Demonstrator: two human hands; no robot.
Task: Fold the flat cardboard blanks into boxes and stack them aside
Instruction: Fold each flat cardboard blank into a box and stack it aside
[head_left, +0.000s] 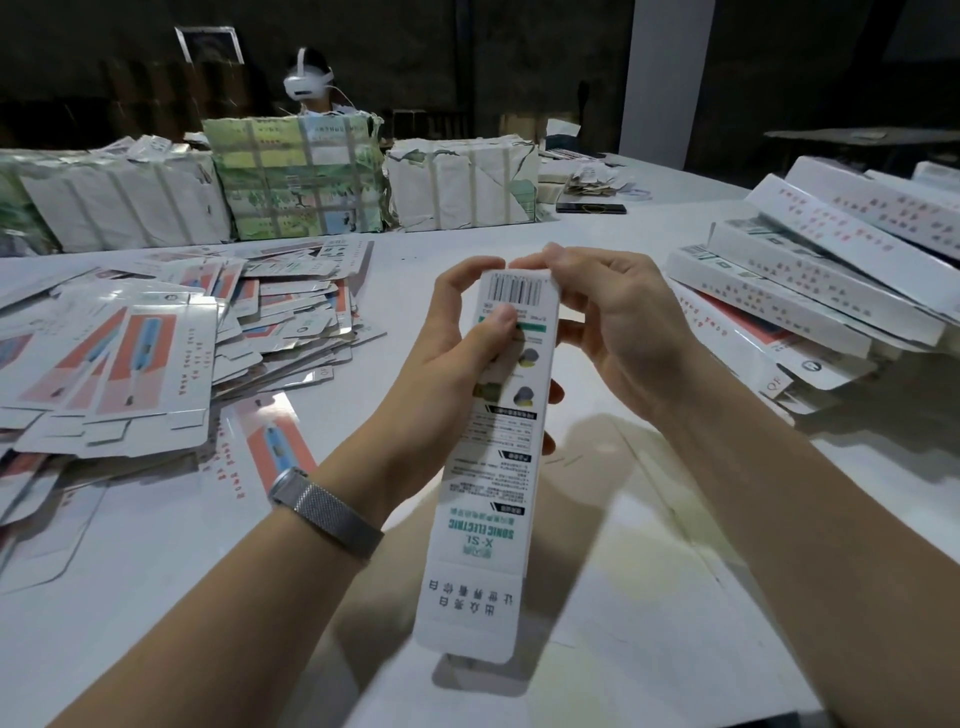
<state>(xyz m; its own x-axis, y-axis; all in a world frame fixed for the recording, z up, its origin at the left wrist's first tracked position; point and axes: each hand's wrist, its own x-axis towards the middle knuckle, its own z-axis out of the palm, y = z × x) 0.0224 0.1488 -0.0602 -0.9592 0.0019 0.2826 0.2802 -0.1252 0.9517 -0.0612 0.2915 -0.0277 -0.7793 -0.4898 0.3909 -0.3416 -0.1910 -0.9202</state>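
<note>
While its near end flap hung open and unfolded closest to the camera, the long white box (493, 457) stood tilted away over the white worktop (649, 597), held in the air between both hands. The left hand (457, 358), with a metal mesh watch band (327, 512) on its wrist, gripped the box from its left side, the thumb pressed flat on the printed face just below the barcode and the fingers curled behind the far end. The right hand (613, 317) clasped the box from its right side, fingertips pinching the far top edge by the barcode while lower fingers wrapped behind the body. The two hands were close together at the far end of the box, both clamped on it.

Left of the box, a loose heap of flat blanks (156, 353) with red and blue print lay spread on the worktop, and one more blank (270, 441) lay just beside the left forearm. Right of the box, a slanting stack of folded boxes (810, 291) rested near the worktop's edge.

Beyond the box, wrapped bundles (296, 176) bound with tape stood in a row along the far side of the worktop, with a dark flat object (589, 208), too small to identify, to their right. Behind those bundles sat another person (311, 83) wearing a white headset, partly hidden by them.
</note>
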